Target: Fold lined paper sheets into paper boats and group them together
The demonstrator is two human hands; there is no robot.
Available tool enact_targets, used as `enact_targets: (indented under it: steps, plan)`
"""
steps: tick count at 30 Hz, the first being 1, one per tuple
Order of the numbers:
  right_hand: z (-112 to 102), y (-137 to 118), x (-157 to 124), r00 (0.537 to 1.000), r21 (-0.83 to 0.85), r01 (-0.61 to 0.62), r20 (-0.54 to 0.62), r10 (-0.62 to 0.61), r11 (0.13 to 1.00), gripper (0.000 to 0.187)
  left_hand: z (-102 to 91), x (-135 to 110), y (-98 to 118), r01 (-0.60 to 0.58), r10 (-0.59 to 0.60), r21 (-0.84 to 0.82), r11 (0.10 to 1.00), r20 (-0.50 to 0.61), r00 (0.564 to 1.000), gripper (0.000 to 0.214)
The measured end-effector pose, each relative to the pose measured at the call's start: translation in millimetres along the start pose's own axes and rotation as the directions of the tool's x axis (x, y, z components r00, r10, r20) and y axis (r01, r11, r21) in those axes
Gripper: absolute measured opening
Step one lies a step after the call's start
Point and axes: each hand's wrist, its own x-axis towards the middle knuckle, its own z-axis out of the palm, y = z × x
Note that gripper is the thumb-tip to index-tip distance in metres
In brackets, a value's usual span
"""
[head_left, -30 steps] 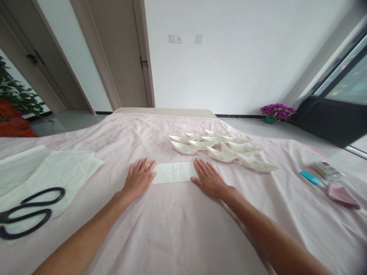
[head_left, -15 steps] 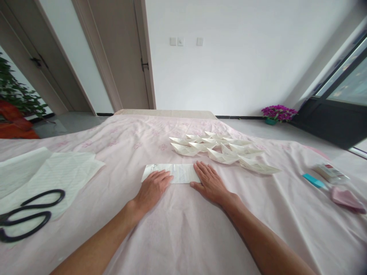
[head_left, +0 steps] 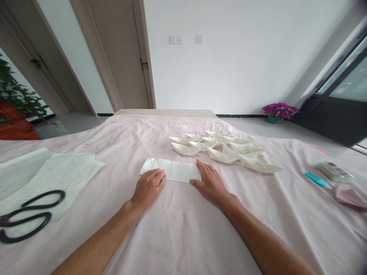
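Paper: your folded paper [head_left: 174, 170] lies flat on the pink sheet [head_left: 183, 229], right in front of you.
Left hand: your left hand [head_left: 149, 186] is curled, knuckles down on the paper's near left edge. It grips nothing.
Right hand: your right hand [head_left: 210, 182] lies flat and spread, pressing the paper's right end.
Slip risk: the sheet is soft and wrinkly. Push hard and the paper could slide or crease crooked.
Boat risk: the paper boats [head_left: 220, 148] sit just behind the paper. A forward push could bump or squash them.
Room: there is bare sheet near you and between your arms.
Sides: the scissors [head_left: 27, 215] on spare paper [head_left: 54, 172] lie well to the left, small things [head_left: 329, 175] well to the right.
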Motion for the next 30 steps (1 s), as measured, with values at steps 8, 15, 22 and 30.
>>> enact_targets:
  steps: [8, 15, 22, 30]
  plan:
    - [-5.1, -3.6, -0.8, 0.988, 0.128, 0.135, -0.093, -0.124, 0.982, 0.073, -0.9, -0.3, 0.6, -0.045, 0.045, 0.028, 0.999, -0.022, 0.999, 0.056]
    - [-6.2, -15.3, -13.2, 0.838, 0.117, 0.528, -0.238, -0.492, 0.841, 0.072, -18.7, 4.0, 5.8, -0.075, 0.099, 0.133, 0.988, -0.184, 0.978, 0.057]
    - [-18.3, -10.8, -16.0, 0.785, 0.013, 0.577, -0.284, -0.551, 0.816, 0.075, -33.1, -2.6, -4.4, -0.251, 0.214, -0.074, 0.965, -0.328, 0.92, 0.017]
    - [-24.3, 7.7, -3.7, 0.867, 0.136, 0.365, -0.41, -0.283, 0.921, 0.072, -45.9, -16.8, -8.5, -0.307, 0.213, -0.273, 0.912, -0.325, 0.921, 0.027]
